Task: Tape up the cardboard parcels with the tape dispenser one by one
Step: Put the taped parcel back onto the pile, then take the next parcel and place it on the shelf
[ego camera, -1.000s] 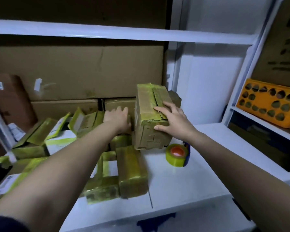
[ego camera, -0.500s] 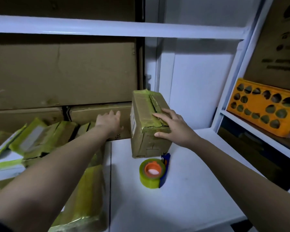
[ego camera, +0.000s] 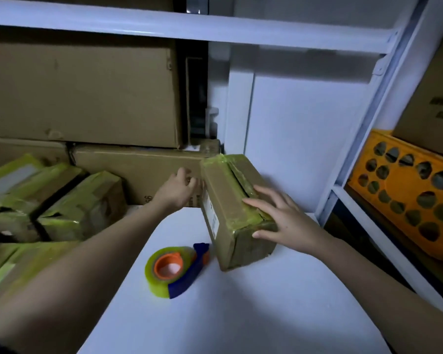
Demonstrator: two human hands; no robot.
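Note:
A cardboard parcel (ego camera: 232,200) wrapped in yellowish tape lies on the white table (ego camera: 241,315), its top seam gaping and a white label on its left side. My right hand (ego camera: 284,221) rests on its near end, fingers spread flat on top and thumb against the front edge. My left hand (ego camera: 178,186) hovers at the parcel's far left side with loosely curled fingers, holding nothing; whether it touches the parcel is unclear. The tape dispenser (ego camera: 175,269), blue with an orange core and a yellowish roll, lies on the table just left of the parcel's front.
Several taped parcels (ego camera: 69,208) are heaped at the left. Large cardboard boxes (ego camera: 87,93) fill the back under a white shelf beam (ego camera: 215,29). At the right, a white rack (ego camera: 363,205) holds an orange perforated crate (ego camera: 404,190).
The parcel has shifted right past the dispenser, which now lies to its left. My left hand left the heaped parcels and came beside this parcel. My right hand stayed on its near end.

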